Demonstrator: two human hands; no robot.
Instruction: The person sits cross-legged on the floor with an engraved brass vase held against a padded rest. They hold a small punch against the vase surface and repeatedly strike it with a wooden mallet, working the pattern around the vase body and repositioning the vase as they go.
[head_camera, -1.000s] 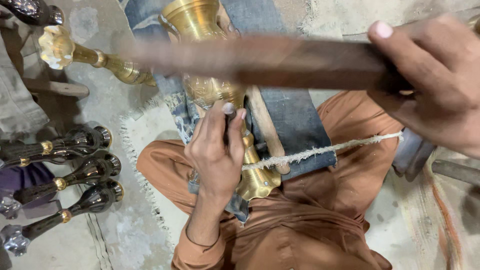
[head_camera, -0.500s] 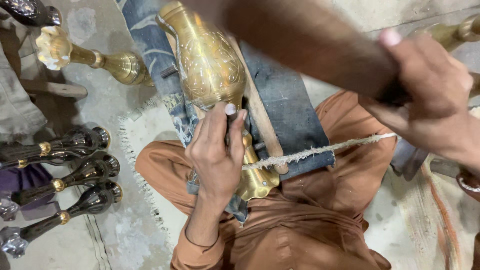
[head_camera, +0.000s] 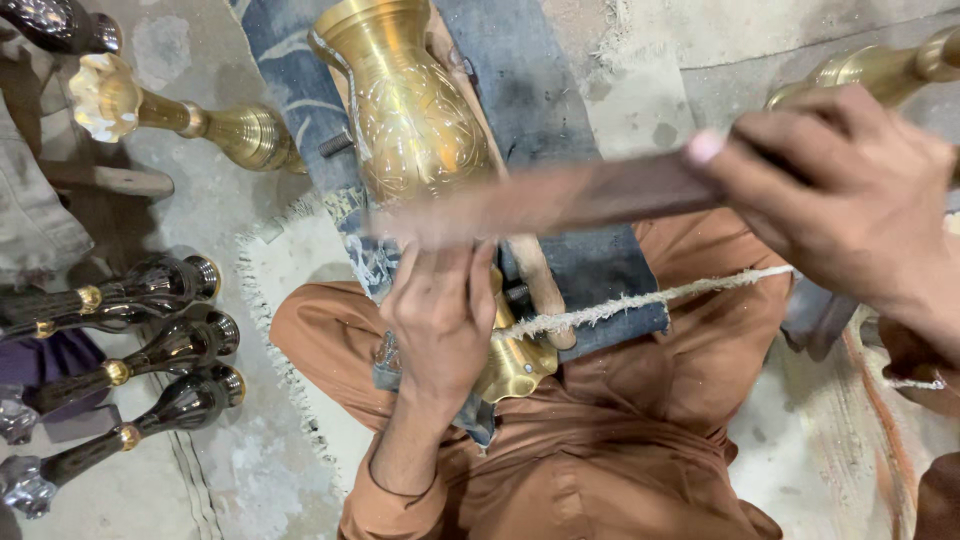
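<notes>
From the head camera, looking down at the lap of a person seated on the floor in rust-brown clothing, a brass vase with engraved patterning lies lengthwise on a strip of blue denim cloth, its flared mouth pointing away from the body and its foot toward the lap. The left hand rests on the lower part of the vase, fingers held close together and pressed down on the metal, where they seem to pinch a small tool against it, though the tool itself is too hidden to make out. The right hand is raised close to the camera, its fingers wrapped tightly around a dark wooden stick that runs across the view just above the vase; the stick's far end is blurred. A frayed white cord stretches from beside the vase's foot out to the right, crossing the denim and the thigh. On the concrete floor to the left lie three dark vases with brass bands, side by side, and above them another brass piece with a scalloped pale rim. A further brass piece shows at the upper right, behind the right hand.
</notes>
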